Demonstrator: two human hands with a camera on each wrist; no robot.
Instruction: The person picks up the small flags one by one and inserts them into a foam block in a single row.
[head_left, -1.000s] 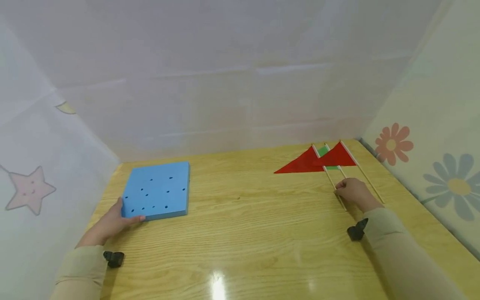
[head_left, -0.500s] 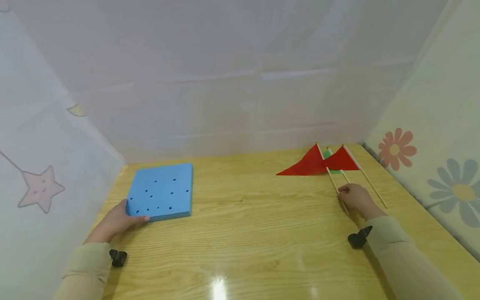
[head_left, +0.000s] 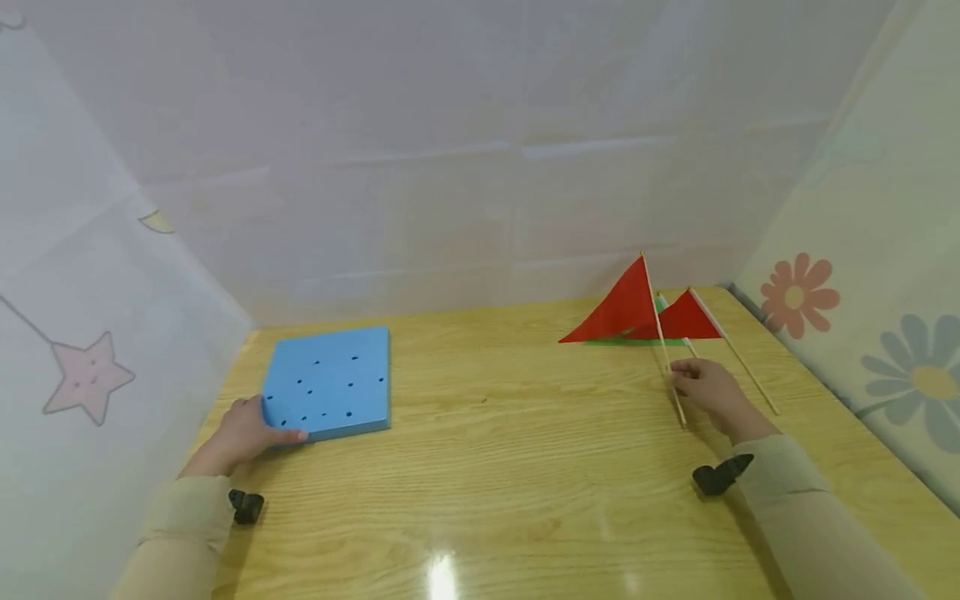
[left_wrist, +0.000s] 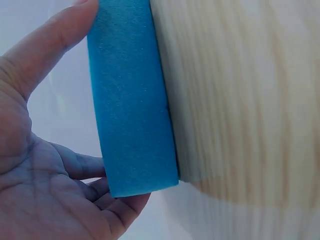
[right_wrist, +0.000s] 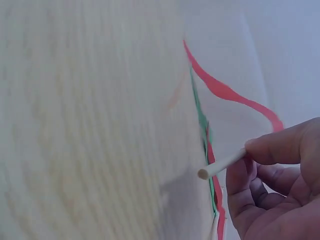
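Even, soft light washes the head view, with white glare on the glossy wooden tabletop (head_left: 480, 492) and dim shadow beside the right sleeve (head_left: 810, 517). Both wrist views look bluish and hazy; woodgrain blurs, and grey shadow falls near the right hand (right_wrist: 280, 207).

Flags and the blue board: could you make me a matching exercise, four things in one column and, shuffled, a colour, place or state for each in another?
Things
1. Leftmost red flag
2. Green flag
3. Blue board with holes
4. Table

Descriptions
A. Gripped at a corner by the left hand
B. Partly hidden by red cloth
C. Tilted up, its stick pinched by the right hand
D. Yellowish, with wood grain

Pairs: 1-C, 2-B, 3-A, 4-D
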